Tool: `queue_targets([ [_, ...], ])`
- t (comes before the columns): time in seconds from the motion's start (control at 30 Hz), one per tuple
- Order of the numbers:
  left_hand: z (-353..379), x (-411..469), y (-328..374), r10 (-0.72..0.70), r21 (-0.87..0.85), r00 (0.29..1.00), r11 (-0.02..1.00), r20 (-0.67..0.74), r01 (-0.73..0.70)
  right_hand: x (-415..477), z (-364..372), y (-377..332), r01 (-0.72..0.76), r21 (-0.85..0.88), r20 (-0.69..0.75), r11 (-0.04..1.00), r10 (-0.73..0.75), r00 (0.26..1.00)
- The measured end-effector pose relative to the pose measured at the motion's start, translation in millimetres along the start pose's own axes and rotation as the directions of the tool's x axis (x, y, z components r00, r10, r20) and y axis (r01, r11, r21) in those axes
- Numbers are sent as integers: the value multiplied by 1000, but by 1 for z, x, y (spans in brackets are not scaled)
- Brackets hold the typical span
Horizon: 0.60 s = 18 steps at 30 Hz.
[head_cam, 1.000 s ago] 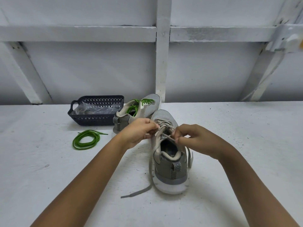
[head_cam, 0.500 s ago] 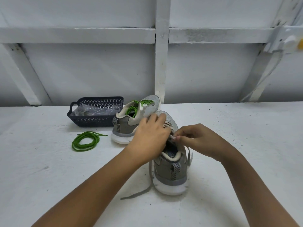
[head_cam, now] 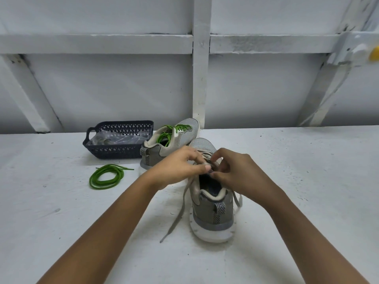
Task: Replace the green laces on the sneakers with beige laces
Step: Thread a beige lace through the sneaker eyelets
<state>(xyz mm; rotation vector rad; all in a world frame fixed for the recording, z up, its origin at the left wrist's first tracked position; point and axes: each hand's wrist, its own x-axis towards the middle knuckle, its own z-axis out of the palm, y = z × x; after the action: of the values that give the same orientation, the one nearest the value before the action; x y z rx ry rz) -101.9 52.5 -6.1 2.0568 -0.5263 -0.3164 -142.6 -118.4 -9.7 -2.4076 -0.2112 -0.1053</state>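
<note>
1. Both hands meet over the throat of the near sneaker (head_cam: 213, 212), which stands on the worktop (head_cam: 307, 181) with its heel towards the person. The left hand (head_cam: 180, 165) comes in from the left and the right hand (head_cam: 240, 173) from the right, knuckles almost touching.
2. Each hand has its fingers curled, and thumb and fingertips appear to pinch the beige lace (head_cam: 180, 210) at the sneaker's upper eyelets. The exact contact is partly hidden by the fingers.
3. Judging by how it hangs, the beige lace is flat, soft and very light. One limp tail trails down the sneaker's left side onto the worktop, and another hangs at its right side.
4. A lace like this buckles if pushed from far back, so it is best pinched close to the stiff tip for threading, or near the eyelet for pulling snug.
5. The sneaker looks light with a soft fabric upper, and likely tips or slides under a hard tug. One hand steadying the collar would help.
6. Just behind and left of the near sneaker, the far sneaker (head_cam: 174, 140) is laced in green laces (head_cam: 168, 134).
7. Further left lie a loose green lace (head_cam: 106, 177), coiled, and a dark basket (head_cam: 114, 150) behind it.
</note>
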Motion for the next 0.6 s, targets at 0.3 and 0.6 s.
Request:
queue_targets([
  [0.3, 21, 1, -24, 356, 378, 887, 896, -296, -234, 21, 9, 0, 101, -220, -91, 970, -123, 988],
  [0.6, 26, 1, -39, 590, 572, 739, 745, -324, -343, 29, -5, 8, 113, 91, 76, 989, -120, 990],
])
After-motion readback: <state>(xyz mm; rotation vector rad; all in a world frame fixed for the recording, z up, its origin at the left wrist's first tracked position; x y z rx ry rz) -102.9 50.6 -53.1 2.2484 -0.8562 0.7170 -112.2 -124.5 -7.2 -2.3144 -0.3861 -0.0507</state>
